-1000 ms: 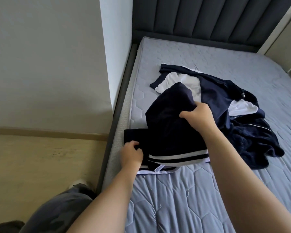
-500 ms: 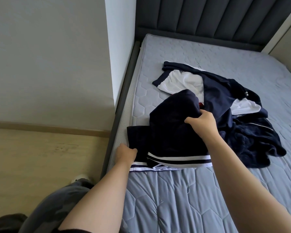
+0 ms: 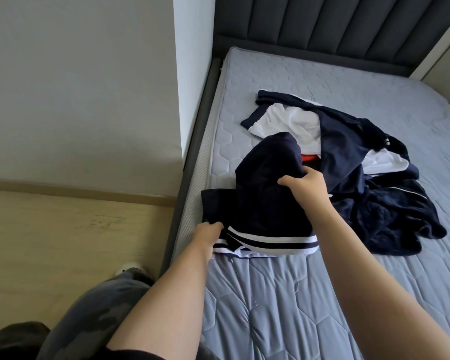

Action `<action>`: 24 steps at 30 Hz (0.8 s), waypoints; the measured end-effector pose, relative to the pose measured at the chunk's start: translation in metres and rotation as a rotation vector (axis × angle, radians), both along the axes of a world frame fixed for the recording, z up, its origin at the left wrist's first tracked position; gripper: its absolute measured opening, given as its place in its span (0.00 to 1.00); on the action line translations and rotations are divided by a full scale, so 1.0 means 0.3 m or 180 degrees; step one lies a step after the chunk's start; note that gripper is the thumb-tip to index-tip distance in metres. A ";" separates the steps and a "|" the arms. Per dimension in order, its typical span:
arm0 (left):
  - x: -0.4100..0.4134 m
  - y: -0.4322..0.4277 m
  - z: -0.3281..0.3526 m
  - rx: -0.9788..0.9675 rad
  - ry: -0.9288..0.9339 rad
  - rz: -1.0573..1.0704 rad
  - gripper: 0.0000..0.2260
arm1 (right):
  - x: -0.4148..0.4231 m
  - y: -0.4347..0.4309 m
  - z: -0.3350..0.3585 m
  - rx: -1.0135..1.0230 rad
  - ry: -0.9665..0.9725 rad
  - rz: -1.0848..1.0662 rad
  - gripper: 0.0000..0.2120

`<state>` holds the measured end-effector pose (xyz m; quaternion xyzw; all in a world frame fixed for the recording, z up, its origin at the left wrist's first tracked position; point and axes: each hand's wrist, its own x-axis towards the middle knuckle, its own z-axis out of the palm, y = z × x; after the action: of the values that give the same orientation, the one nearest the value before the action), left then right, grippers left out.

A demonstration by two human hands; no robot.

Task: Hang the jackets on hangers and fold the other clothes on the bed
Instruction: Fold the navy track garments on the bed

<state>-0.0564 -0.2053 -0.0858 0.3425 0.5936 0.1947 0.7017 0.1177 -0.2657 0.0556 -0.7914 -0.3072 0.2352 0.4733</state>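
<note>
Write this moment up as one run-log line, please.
step: folding | left hand: grips navy garment at hem | right hand: grips its upper fabric | other clothes: heaped on mattress

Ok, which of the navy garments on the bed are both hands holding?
The nearest navy garment, the one with the white-striped hem: left hand grips its hem corner, right hand pinches its raised fold. The others lie heaped behind.

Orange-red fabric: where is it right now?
Head view, right of centre: the orange-red fabric peeks out just beyond the right hand, between the navy garment it grips and the white panel behind.
</note>
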 end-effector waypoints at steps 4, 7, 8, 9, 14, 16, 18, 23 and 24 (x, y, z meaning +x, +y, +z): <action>-0.033 0.057 0.068 0.0531 -0.0194 0.0818 0.05 | -0.028 0.010 0.007 0.0377 0.0725 0.0158 0.09; -0.112 0.139 0.152 0.1098 -0.0230 0.1702 0.05 | -0.039 0.034 0.015 0.0691 0.1503 0.0210 0.08; -0.147 0.164 0.175 0.1329 -0.0083 0.1870 0.04 | -0.033 0.043 0.009 0.0744 0.1771 0.0215 0.08; -0.183 0.183 0.193 0.1532 0.0150 0.1929 0.04 | -0.023 0.052 -0.003 0.0750 0.2032 0.0232 0.09; -0.290 0.184 0.176 0.1766 0.1889 0.1529 0.16 | 0.061 0.043 -0.185 -0.0193 0.1844 -0.0150 0.08; -0.268 0.149 0.148 0.2014 0.2318 0.0908 0.21 | 0.089 0.006 -0.289 -0.0963 0.1034 -0.0171 0.04; -0.218 0.122 0.120 0.2066 0.2014 0.0223 0.21 | 0.092 -0.023 -0.363 -0.1286 0.0562 -0.0048 0.06; -0.134 0.083 0.081 0.1287 0.1282 -0.0901 0.28 | 0.051 -0.017 -0.395 -0.1014 0.0100 0.0016 0.29; -0.131 0.086 0.076 0.1276 0.1237 -0.0862 0.30 | 0.043 -0.015 -0.399 -0.0977 0.0293 0.0064 0.32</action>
<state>-0.0957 -0.1795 -0.0629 0.5808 0.6154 0.1435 0.5132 0.1306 -0.2703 -0.0642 -0.8397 -0.2535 0.3201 0.3580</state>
